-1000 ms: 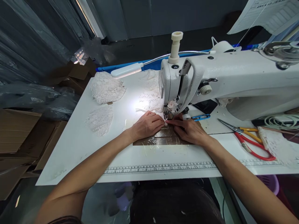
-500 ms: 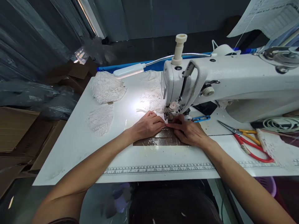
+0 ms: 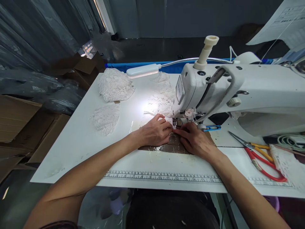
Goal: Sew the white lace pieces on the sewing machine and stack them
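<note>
Head view, your left hand (image 3: 158,130): fingers bent, tips down on the white lace (image 3: 169,120) just left of the needle; whether they pinch it or only press it, you cannot tell from here.
Your right hand (image 3: 194,138): index finger stretched toward the left fingertips, near the lace's front edge; the thumb side is hidden, so a grasp cannot be told.
White lace: at and just beyond your left fingertips, reaching to the presser foot (image 3: 177,122).
Sewing machine (image 3: 257,82): head just beyond the fingers of both hands, arm running off to their right.
Brown sheet (image 3: 164,148): flat beneath your fingers, on the table (image 3: 78,140).
More lace (image 3: 158,103): beyond your left fingers, under the light of the lamp (image 3: 143,70).
Lace pile (image 3: 115,84): farther out, left of your left fingers, with a flat lace piece (image 3: 106,119) nearer them.
Blue tool (image 3: 212,128): just right of your right fingers.
Scissors (image 3: 254,149): well right of your right fingers, red and yellow handles beside a cloth scrap (image 3: 287,162).
Open carton (image 3: 49,140): well left of your left fingers, off the table; its inside looks brown and dark.
Farther carton (image 3: 87,65): beyond it, flaps up, contents hidden, clear plastic (image 3: 63,95) close by.
Purple container (image 3: 274,203): below the table, right of your right fingers; contents hidden.
</note>
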`<state>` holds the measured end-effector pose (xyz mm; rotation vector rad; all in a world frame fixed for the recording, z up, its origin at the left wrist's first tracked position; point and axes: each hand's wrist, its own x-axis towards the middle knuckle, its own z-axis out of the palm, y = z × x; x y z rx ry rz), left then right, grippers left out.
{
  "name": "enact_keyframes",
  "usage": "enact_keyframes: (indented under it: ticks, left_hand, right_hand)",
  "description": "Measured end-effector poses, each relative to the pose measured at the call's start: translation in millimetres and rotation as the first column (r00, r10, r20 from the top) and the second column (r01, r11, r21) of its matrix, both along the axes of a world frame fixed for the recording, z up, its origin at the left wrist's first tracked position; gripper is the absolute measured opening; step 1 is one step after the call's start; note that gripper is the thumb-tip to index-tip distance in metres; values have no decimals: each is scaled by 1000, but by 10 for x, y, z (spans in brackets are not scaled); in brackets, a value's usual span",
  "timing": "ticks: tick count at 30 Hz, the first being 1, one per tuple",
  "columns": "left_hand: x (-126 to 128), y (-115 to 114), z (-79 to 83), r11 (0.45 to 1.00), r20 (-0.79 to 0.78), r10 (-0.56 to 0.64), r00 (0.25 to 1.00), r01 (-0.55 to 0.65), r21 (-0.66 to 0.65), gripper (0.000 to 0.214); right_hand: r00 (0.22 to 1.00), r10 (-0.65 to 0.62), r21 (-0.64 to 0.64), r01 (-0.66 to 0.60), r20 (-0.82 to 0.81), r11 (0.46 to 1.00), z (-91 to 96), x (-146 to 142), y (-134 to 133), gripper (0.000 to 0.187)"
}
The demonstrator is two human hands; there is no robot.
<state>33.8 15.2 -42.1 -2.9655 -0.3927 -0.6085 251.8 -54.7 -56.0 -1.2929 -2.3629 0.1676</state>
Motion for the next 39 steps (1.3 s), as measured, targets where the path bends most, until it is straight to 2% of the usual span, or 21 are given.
enact_keyframes:
  ticks: [6, 13, 16, 19, 21, 25, 29, 32, 34, 39]
  left_hand:
    - [-12, 22, 16, 1000, -38, 27, 999, -27, -4, 23]
    - [-36, 68, 59, 997, -117, 46, 992, -53, -57, 31]
    - [-44, 78, 80, 996, -169, 60, 984, -71, -60, 34]
    - [-47, 93, 94, 995, -205, 63, 977, -77, -64, 39]
    - [-48, 108, 96, 994, -209, 69, 975, -86, -72, 40]
    - [-48, 135, 88, 993, -222, 65, 973, -84, -77, 39]
    - [-46, 140, 77, 994, -221, 70, 973, -88, -69, 41]
    - [-45, 139, 75, 993, -212, 83, 974, -99, -65, 43]
    - [-45, 144, 77, 992, -215, 93, 972, -110, -67, 45]
    - [-56, 167, 76, 984, -193, 99, 976, -125, -129, 49]
  right_hand:
    - [997, -48, 1, 48, 58, 999, 12, -37, 10, 37]
    - [991, -80, 133, 65, 110, 989, 50, -149, 19, 33]
    - [989, -89, 138, 73, 116, 988, 33, -158, -5, 34]
    - [994, -94, 73, 90, 55, 993, 36, -99, -30, 34]
    - [991, -134, -36, 134, -14, 990, 59, -24, -23, 34]
    - [952, -249, -248, 201, -179, 948, 109, 131, 85, 33]
    - [909, -326, -270, 256, -259, 928, 116, 165, 170, 36]
    - [905, -338, -282, 265, -257, 922, 116, 130, 123, 37]
    - [914, -323, -255, 261, -245, 931, 123, 113, 61, 36]
    - [919, -302, -82, 291, -253, 953, 167, 144, -38, 28]
